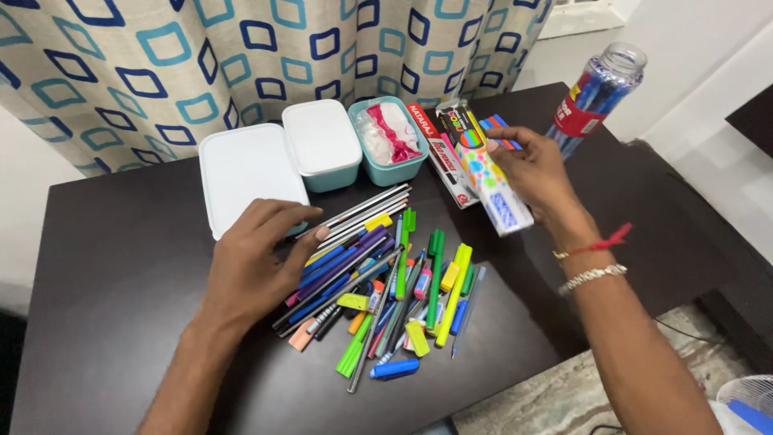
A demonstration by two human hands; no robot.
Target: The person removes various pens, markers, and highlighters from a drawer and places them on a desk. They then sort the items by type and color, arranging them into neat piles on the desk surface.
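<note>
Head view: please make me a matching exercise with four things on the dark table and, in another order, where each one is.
Things:
1. white flat lid
2. open teal box
3. clear jar of blue pens
4. pile of pens and markers

Places:
A. far right, by the wall
B. under the left hand, at the front
C. far left of the row of boxes
D. right of the closed white-lidded box

Pairs: 1-C, 2-D, 3-A, 4-B

Two bare forearms are seen, no sleeves worn | right wrist (pixel 590 259) is ringed by a red thread (pixel 609 241), knotted with loose ends | a silver bead bracelet (pixel 593 276) is worn just below it
</note>
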